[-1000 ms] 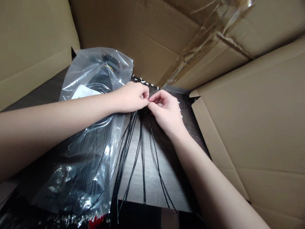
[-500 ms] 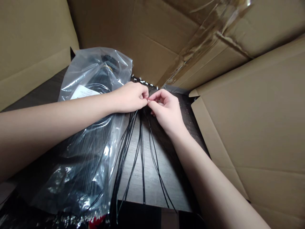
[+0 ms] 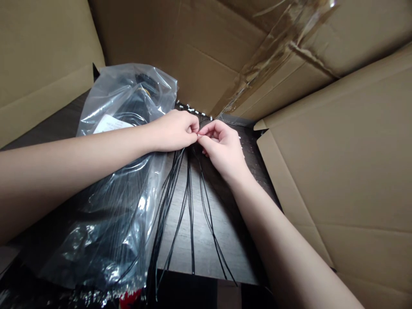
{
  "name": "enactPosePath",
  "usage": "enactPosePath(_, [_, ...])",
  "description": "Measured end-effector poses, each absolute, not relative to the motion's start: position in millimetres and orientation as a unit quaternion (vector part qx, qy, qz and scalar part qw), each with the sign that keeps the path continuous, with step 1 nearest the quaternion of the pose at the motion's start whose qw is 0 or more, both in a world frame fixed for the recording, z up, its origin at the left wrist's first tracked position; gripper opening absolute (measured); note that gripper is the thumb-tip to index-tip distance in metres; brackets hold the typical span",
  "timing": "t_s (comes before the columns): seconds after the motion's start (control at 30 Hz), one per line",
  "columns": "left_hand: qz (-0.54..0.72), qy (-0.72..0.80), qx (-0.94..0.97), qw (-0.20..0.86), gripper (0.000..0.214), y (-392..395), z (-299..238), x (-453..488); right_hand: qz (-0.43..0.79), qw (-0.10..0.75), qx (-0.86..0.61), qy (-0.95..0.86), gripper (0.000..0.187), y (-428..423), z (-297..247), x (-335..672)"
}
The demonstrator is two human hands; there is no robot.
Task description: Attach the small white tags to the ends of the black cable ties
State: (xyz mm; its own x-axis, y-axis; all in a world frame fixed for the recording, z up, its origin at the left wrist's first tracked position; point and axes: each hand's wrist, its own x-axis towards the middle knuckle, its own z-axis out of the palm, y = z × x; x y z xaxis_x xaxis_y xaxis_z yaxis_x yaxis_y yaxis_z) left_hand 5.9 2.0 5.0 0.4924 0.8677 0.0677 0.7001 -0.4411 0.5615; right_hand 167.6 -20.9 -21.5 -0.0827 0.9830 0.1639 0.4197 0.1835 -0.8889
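Observation:
My left hand (image 3: 179,130) is closed in a pinch, its thumb and fingertips meeting those of my right hand (image 3: 222,148). Right at the meeting point shows a tiny white connector (image 3: 198,135), pinched in my right fingertips. What the left fingers grip is hidden by the hand. Beneath both hands run thin black wires (image 3: 192,206), spread in several strands down the table to its near edge. Beyond the hands lies a row of small white connectors (image 3: 192,110) on wire ends. A few more white tips (image 3: 242,148) peek out past the right hand.
A clear plastic bag (image 3: 128,189) full of black wires, with a white label (image 3: 111,123), lies under my left forearm. Cardboard panels (image 3: 347,163) stand to the right, behind and to the left of the dark table (image 3: 212,253). Something red (image 3: 130,297) shows at the bottom.
Both hands stay pinched together at the same spot. The whole view has shifted very slightly; nothing is let go.

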Motion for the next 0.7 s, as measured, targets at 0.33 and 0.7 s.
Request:
enactPosePath(0.33, [0.171, 0.476, 0.83, 0.235, 0.025, 0.6, 6.3, 6.6, 0.347, 0.41, -0.53, -0.656, 0.008, -21.4, -20.0, 167.6])
enactPosePath(0.7, [0.165, 0.48, 0.83, 0.232, 0.025, 0.1, 6.2, 7.5, 0.341, 0.405, -0.53, -0.662, 0.007, -20.6, -22.1, 167.9])
